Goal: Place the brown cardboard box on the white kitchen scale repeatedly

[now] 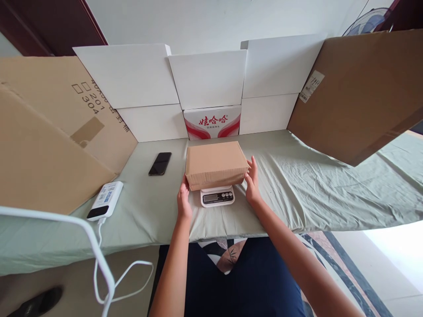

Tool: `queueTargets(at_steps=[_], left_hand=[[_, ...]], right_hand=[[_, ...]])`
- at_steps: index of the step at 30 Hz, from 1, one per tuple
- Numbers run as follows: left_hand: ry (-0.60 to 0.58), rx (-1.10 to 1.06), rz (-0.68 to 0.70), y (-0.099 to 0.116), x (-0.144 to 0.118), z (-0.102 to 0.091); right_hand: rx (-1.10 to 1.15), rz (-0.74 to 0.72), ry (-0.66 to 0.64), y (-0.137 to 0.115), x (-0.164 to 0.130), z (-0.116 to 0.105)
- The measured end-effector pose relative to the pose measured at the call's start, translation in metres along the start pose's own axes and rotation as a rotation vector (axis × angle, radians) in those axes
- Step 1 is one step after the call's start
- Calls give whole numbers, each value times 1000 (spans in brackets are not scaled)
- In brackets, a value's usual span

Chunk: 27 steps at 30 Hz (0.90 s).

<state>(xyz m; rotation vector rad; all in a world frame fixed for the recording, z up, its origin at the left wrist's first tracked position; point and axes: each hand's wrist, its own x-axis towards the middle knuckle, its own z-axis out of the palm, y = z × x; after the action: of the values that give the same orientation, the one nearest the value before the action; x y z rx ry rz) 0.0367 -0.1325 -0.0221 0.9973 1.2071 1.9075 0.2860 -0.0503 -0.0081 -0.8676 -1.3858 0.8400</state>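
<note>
Brown carton (215, 164) already sitting on kitchen scale (217, 196), right between my palms. Left hand (183, 201) flat against its left end, right hand (252, 181) against right end, fingers open, steadying more than clamping. Display too small to read. Carton closed, contents hidden. Phone (160, 163) past left hand.

Cardboard box (215, 164) on scale (217, 196), between both hands.
</note>
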Motion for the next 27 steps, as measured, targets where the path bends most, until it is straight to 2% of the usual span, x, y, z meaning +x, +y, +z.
queueTargets(at_steps=[9, 27], left_hand=[[14, -6, -10, -3, 0, -1], [-4, 4, -34, 0, 0, 3]], right_hand=[[37, 36, 2, 2, 1, 0], [-3, -5, -46, 0, 2, 1]])
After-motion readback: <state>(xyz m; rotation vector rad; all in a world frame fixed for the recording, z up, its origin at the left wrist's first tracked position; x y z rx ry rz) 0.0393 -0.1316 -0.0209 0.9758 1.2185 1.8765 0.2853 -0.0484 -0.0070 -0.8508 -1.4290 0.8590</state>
